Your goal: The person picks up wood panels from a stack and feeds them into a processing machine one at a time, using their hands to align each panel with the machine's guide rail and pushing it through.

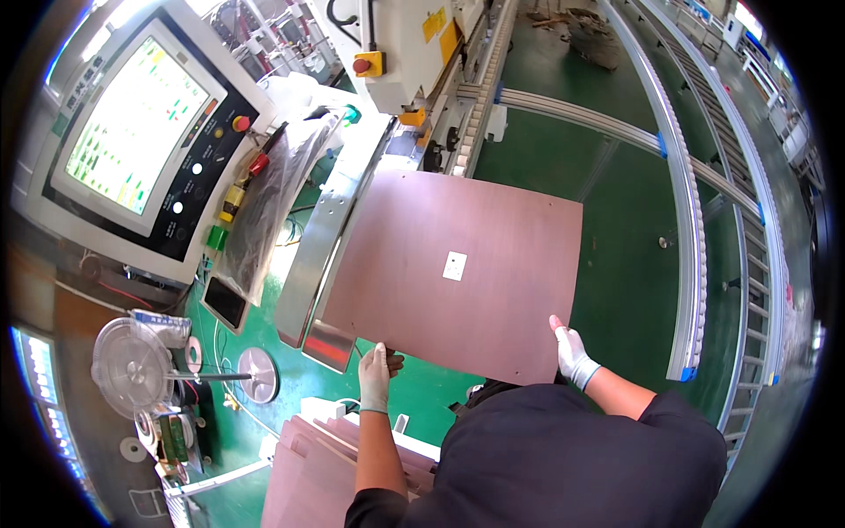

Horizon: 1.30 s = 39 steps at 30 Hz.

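Observation:
A large flat reddish-brown wood-grain panel (458, 273) with a small white label at its middle is held level in front of me. My left hand (376, 374), in a white glove, grips its near edge at the left. My right hand (570, 350), also gloved, grips the near right corner. The panel's far left edge lies against a shiny metal guide rail (321, 255) of a cream-coloured machine (405, 53).
A control console with a lit screen (132, 123) and coloured buttons stands at the left. A stack of similar panels (326, 466) lies below. Roller conveyor tracks (695, 202) curve along the right over a green floor. A small fan (132, 365) sits at lower left.

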Motion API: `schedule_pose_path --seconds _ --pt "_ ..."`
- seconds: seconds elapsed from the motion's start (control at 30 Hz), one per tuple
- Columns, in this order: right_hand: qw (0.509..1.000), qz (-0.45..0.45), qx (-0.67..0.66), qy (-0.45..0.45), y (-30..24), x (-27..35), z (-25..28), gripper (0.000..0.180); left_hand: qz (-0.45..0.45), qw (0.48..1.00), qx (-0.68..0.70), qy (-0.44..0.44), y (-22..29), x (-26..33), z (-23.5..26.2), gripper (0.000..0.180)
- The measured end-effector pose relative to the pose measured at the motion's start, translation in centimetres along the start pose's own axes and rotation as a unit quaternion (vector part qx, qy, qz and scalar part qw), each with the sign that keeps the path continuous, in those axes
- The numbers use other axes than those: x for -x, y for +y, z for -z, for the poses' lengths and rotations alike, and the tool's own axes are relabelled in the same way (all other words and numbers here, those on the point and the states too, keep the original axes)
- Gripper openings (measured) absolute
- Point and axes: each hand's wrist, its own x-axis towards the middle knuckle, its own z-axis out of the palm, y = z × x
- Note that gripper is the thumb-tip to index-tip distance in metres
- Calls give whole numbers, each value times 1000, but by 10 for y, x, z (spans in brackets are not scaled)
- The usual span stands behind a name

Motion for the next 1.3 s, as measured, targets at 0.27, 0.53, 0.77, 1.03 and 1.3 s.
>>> schedule_pose_path --seconds 0.27,0.53,0.77,1.03,1.3 --pt "1000 7 22 -8 5 -49 -20 64 -387 767 -452 242 10 -53 46 34" --pt "994 -13 -104 -10 -75 -57 -45 46 -307 738 -529 286 1 -64 41 54" --pt "984 -31 -171 27 -145 -112 -54 48 -311 740 -525 283 6 -64 39 50" --pt "983 -19 -184 -15 -197 -204 -22 62 -294 728 -545 294 6 -65 37 53" --pt "963 72 -258 -25 -256 -263 -7 54 -295 714 -557 304 0 -70 40 55"
